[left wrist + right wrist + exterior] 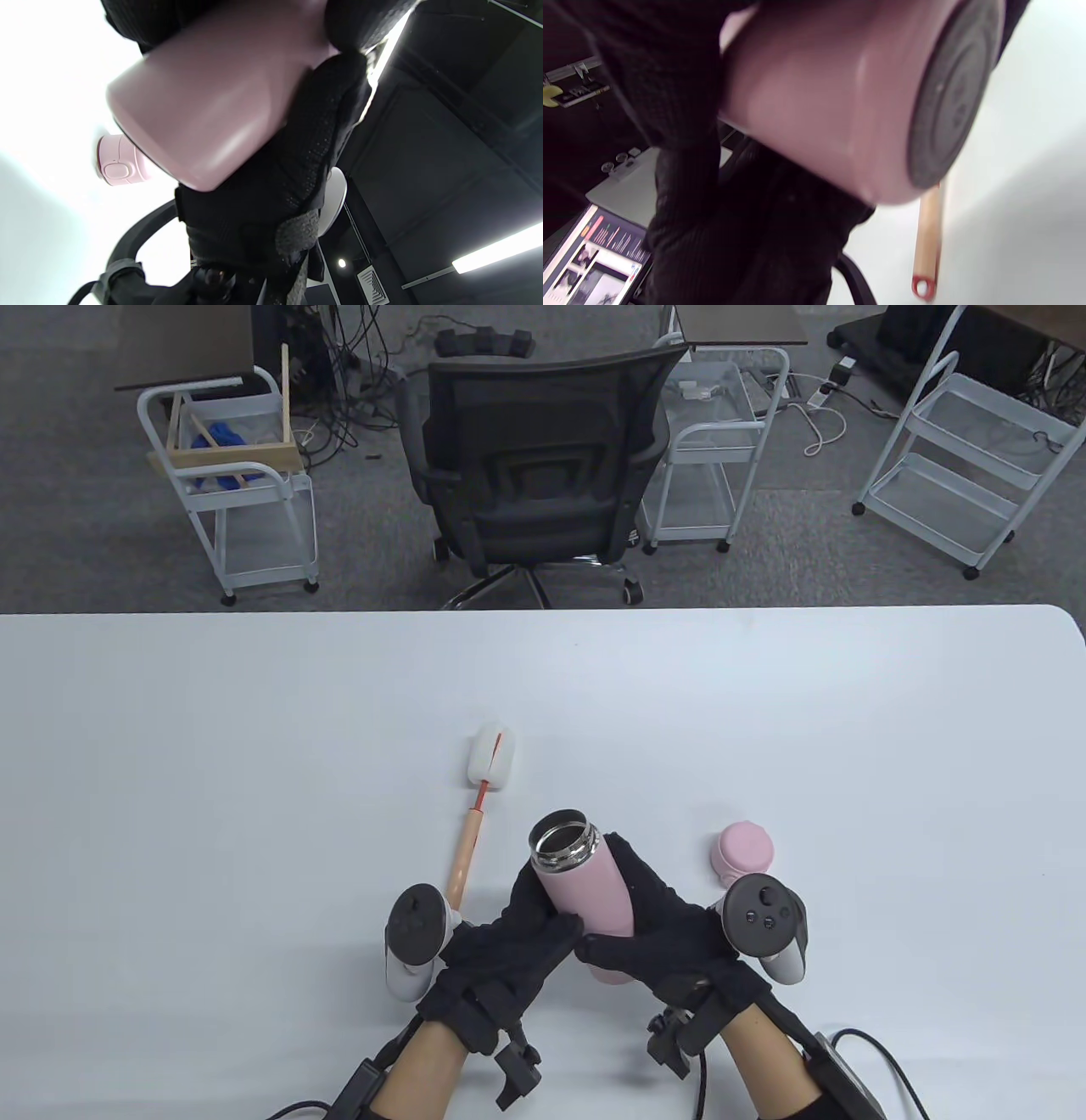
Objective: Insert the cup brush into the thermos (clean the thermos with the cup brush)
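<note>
Both hands, left hand [501, 942] and right hand [657, 933], grip the uncapped thermos [581, 891] lower centre; cup brush [479, 806] lies untouched on the tabletop [254, 780], insertion pending.

The table view is bright and evenly lit from overhead, sharp across the frame; the white table [254, 780] shows only soft, faint shadows, the deepest just under the hands at 6 o'clock. Straight lines bow slightly toward the edges, as the table's far edge curves down at 3 o'clock. The left wrist view is harshly split: the table side from 7 to 11 o'clock is blown out to white glare, the ceiling side dark, with a glowing strip light [496, 254] at 4 o'clock. The right wrist view is smeared with motion blur, the thermos [831, 110] soft-edged, its 9 o'clock side dim.
</note>
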A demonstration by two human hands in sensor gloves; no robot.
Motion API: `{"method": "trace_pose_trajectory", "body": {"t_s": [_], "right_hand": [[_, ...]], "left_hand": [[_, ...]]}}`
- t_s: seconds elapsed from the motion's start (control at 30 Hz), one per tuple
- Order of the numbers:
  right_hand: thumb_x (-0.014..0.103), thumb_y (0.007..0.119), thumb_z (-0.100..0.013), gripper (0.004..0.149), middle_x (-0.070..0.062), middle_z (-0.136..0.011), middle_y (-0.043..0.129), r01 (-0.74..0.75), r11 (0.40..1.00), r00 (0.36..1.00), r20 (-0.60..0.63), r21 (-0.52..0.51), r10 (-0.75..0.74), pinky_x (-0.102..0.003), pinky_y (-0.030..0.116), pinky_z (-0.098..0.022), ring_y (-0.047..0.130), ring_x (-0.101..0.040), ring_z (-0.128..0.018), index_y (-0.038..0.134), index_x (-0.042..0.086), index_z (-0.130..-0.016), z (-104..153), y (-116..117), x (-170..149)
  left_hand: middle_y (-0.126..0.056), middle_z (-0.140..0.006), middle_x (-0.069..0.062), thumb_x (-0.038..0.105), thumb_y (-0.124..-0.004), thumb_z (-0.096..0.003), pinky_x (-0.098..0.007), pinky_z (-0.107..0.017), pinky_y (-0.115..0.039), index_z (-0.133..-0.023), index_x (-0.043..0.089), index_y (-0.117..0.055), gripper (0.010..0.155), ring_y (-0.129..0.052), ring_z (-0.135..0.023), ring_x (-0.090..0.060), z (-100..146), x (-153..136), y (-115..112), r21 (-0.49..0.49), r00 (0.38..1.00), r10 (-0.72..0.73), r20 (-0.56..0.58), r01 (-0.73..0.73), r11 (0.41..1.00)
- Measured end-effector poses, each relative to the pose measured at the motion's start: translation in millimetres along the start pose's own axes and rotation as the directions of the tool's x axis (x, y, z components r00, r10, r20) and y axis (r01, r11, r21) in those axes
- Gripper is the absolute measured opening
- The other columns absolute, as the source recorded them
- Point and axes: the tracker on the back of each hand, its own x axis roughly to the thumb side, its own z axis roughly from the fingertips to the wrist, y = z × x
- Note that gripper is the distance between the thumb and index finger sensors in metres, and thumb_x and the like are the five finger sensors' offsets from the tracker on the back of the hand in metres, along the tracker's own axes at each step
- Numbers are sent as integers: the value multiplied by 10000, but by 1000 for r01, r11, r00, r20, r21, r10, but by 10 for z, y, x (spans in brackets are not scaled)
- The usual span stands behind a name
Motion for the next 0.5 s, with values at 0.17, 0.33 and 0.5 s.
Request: {"method": "trace_pose_trajectory", "body": {"t_s": [0.17,0.33,0.5], "right_hand": [[558,861,-477,844,-246,-1086,519,27,1000,1000,-3,9,-27,-598,709,-622,664,-572,-926,442,103,-1052,15,-104,-55],[553,875,-466,859,-228,-1077,509,21,997,999,-23,-76,-23,-618,677,-636,627,-564,-947,439,101,-1052,54,-299,-131],[617,880,-406,970,-244,-1073,487,47,982,998,-42,-184,-56,-629,658,-635,604,-563,-943,408,76,-1059,113,-481,-176]], "left_hand": [[-522,-1175,-144,239,-662,-776,-517,-740,-728,-1122,131,-436,427,-699,-1082,-348,29,114,100,60,960,-274,-57,278,959],[-502,-1210,-227,504,-758,-656,-626,-698,-675,-1199,48,-353,816,-653,-1072,-499,162,181,344,227,897,-406,-174,437,870],[-532,-1192,-246,539,-792,-634,-636,-681,-664,-1199,36,-400,852,-672,-1037,-523,220,232,639,325,787,-441,-432,592,737]]}}
